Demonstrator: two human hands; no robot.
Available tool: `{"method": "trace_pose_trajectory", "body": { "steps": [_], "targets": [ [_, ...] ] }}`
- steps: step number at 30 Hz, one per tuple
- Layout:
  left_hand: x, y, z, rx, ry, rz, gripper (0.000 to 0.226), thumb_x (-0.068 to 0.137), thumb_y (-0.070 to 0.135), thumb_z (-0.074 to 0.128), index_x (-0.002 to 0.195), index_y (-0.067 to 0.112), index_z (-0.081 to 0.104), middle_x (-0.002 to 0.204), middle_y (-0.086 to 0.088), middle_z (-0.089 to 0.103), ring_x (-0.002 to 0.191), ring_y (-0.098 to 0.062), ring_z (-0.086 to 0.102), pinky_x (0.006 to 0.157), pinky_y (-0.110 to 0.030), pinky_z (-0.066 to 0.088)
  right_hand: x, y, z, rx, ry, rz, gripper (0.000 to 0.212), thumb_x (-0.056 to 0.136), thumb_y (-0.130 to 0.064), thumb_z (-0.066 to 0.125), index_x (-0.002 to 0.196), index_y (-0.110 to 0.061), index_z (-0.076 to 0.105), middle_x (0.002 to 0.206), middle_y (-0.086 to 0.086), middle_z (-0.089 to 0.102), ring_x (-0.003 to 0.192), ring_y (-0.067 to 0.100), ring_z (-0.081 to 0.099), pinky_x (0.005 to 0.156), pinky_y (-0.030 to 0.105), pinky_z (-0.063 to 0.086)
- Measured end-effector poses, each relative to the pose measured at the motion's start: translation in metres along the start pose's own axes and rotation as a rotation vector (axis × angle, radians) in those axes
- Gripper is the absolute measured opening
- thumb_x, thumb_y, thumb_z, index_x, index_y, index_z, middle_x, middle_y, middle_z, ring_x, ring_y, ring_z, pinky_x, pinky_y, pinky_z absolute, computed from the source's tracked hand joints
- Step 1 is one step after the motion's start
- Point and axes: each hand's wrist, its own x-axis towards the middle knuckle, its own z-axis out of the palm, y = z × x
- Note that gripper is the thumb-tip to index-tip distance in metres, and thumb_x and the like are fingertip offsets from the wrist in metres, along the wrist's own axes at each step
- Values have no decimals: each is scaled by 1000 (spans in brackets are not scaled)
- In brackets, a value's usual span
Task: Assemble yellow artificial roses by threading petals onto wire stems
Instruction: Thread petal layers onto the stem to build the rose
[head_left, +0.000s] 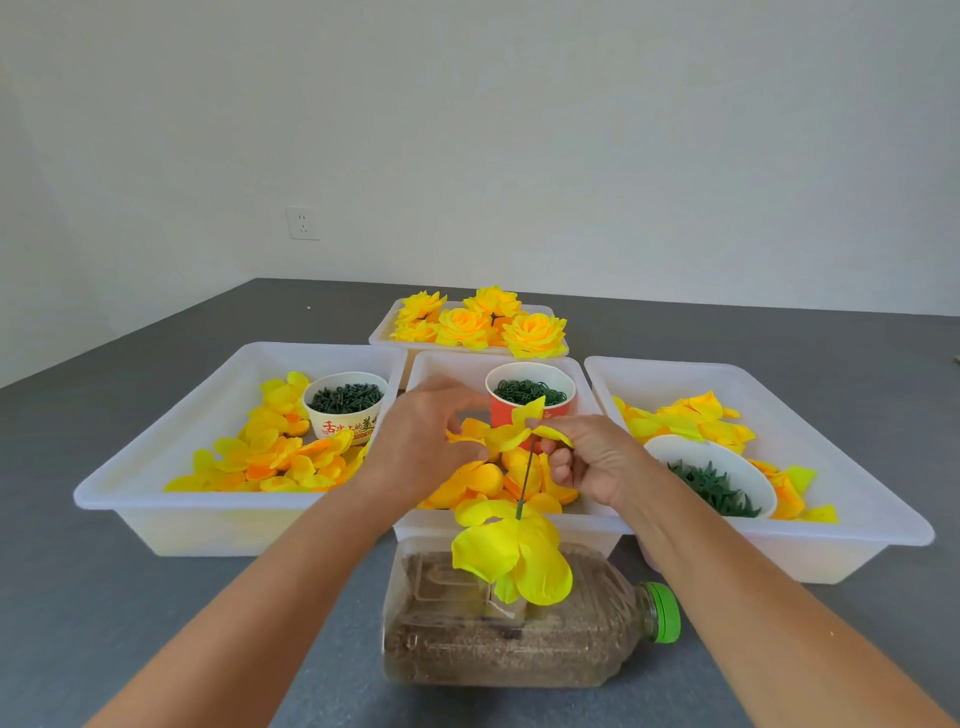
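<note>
A thin green wire stem (527, 480) stands upright from a clear plastic bottle (524, 631) that lies on its side, filled with brown grain, green cap to the right, at the near middle of the grey table (130, 597). A yellow petal layer (511, 558) hangs low on the stem, just above the bottle. At the stem's top, both hands hold another petal piece (511, 434): the left hand (415, 441) pinches its left side with curled fingers, and the right hand (592, 460) grips its right edge, fingers curled beside the wire.

Behind the hands sits the middle white tray (431, 364) with loose petals and a red cup (506, 413) of green rings. The left tray (156, 467) holds petals and a cream cup (345, 410); the right tray (831, 467) holds petals and a white bowl (709, 480) of green pieces. The far tray (382, 332) carries finished roses (483, 322).
</note>
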Motion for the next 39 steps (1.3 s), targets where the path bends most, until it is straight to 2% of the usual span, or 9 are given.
{"method": "trace_pose_trajectory", "body": {
  "steps": [5,9,16,21,27,29,32,35,39],
  "targets": [
    [7,1,16,-69,-47,101,6,82,10,69,84,6,73,72,-3,64,63,-9,53,64,-24,46,-1,1,0,2,-37,54,23,84,-6,62,63,-6,53,38,1,49,27,3,37,31,11,30],
    [4,3,17,-529,-68,-148,22,91,5,56,74,16,65,55,6,60,50,-1,54,53,-15,47,-2,1,-1,18,-111,60,15,85,-13,63,73,-7,57,41,-1,48,28,2,37,30,11,29],
    [6,5,20,-737,97,-275,28,85,3,63,58,5,55,44,6,53,45,-6,41,47,-16,36,-5,-3,-5,176,-265,-104,33,74,-43,65,87,-13,60,53,3,56,38,11,47,37,18,41],
    [8,4,21,-891,116,-397,32,86,5,60,56,6,50,48,-3,49,48,-13,40,50,-22,35,-7,-2,-11,250,-468,-277,42,70,-17,65,111,-17,59,70,3,63,61,14,62,57,28,54],
    [5,-2,24,-672,-72,-311,35,90,7,57,56,12,53,44,9,49,45,-1,45,47,-12,36,-6,7,-5,-173,-246,-511,33,66,-30,73,98,-21,73,103,8,70,101,24,62,90,40,49],
    [5,-3,24,-628,-73,-270,31,88,6,60,58,16,59,44,12,52,46,2,45,48,-12,36,-7,10,-3,-254,-224,-565,10,75,-19,72,83,-22,76,87,2,74,88,15,66,84,32,52],
    [3,-7,25,-379,106,-165,17,78,3,70,65,13,67,54,4,60,50,-4,50,50,-20,40,-7,12,-1,-385,-195,-645,14,77,-10,73,69,-21,72,66,-8,70,67,0,61,66,15,49],
    [1,-5,27,-66,218,-19,8,73,0,71,68,6,70,65,-11,66,58,-24,56,57,-36,47,-8,13,5,-429,-259,-658,16,74,-3,74,69,-16,66,61,-9,67,60,1,60,60,15,50],
    [-2,-3,30,177,325,144,14,67,-2,66,56,3,60,53,-12,57,50,-30,52,45,-36,44,-9,13,7,-374,-343,-640,19,79,4,67,78,-15,68,63,-9,69,59,1,61,59,16,52]
  ]
}}
